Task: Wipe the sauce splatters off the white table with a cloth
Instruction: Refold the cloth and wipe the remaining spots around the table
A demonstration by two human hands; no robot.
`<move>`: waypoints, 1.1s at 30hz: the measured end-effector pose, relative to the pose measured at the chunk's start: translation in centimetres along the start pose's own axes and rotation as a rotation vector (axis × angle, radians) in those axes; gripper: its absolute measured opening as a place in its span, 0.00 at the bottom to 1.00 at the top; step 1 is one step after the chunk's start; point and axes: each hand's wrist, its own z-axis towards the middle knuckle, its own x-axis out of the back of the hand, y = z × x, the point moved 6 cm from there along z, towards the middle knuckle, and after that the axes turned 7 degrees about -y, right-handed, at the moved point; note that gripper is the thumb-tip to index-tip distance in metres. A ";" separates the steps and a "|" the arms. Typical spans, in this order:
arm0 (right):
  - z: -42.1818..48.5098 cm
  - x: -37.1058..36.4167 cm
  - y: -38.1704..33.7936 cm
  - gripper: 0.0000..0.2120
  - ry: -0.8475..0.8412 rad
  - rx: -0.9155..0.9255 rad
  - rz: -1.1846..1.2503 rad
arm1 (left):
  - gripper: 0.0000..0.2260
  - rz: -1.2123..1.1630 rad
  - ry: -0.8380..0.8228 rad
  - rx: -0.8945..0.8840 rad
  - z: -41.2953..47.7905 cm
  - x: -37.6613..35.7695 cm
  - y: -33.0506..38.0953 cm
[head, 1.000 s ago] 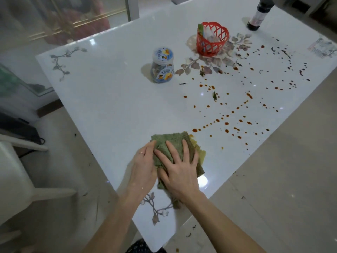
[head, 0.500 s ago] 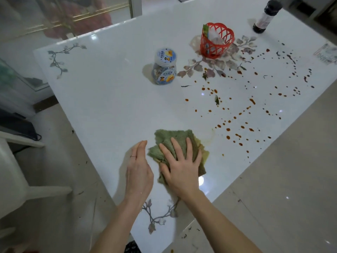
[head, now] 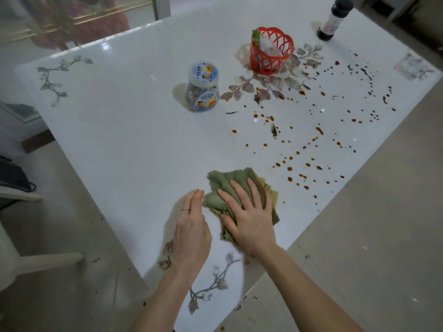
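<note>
A: What has changed in the last second?

B: The left hand (head: 191, 226) has come off the cloth (head: 225, 178). A second ago its fingers lay on the cloth's left edge. Now it sits beside the cloth on the bench (head: 131, 116). The right hand (head: 249, 219) has stayed on top. The drops that touched the cloth's far edge back then are gone.

A: How are the hands set?

B: The right hand is flat, palm down, with its fingers spread and straight, pressing the folded green cloth onto the bench. The left hand has straight fingers held together. Their tips are just beside the cloth's left edge, and I cannot tell if they touch it. Neither hand grips anything.

A: And the room around it?

B: The cloth lies near the bench's near corner. The right edge runs just past it, and beyond that edge is the floor (head: 371, 236). The splatters (head: 290, 167) start near the cloth's far right side and spread away towards the basket (head: 263, 65) and the bottle (head: 334, 19). To the left and ahead, bare white bench runs up to the jar (head: 203, 88), which is well apart from the cloth.
</note>
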 end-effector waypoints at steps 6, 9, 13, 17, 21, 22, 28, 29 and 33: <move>1.3 0.5 3.2 0.25 0.058 -0.281 0.054 | 0.25 -0.005 -0.059 -0.032 0.7 -0.7 0.9; -1.9 0.1 0.8 0.24 0.068 -0.185 0.043 | 0.25 -0.023 -0.079 -0.070 1.0 -1.3 1.7; -3.1 -0.1 2.9 0.23 0.036 0.013 0.025 | 0.25 -0.025 -0.124 -0.089 1.2 -2.6 2.7; -0.7 1.0 7.2 0.24 0.041 -0.130 0.010 | 0.26 0.019 -0.125 -0.106 1.4 -3.6 3.2; -2.5 0.7 5.2 0.24 0.137 -0.194 0.050 | 0.26 0.044 -0.092 -0.075 1.1 -4.2 3.7; -3.4 0.5 4.3 0.24 0.150 -0.131 0.053 | 0.26 0.047 -0.086 -0.060 1.0 -4.3 3.7; -4.1 0.8 8.7 0.23 0.108 0.255 0.029 | 0.26 0.109 -0.038 -0.003 0.3 -5.1 4.2; -3.5 1.0 9.8 0.23 0.112 0.213 0.030 | 0.26 0.126 -0.027 0.010 0.1 -5.1 4.1; -3.9 1.0 9.2 0.23 0.152 -0.019 0.070 | 0.26 0.169 0.011 0.069 -0.3 -5.8 3.7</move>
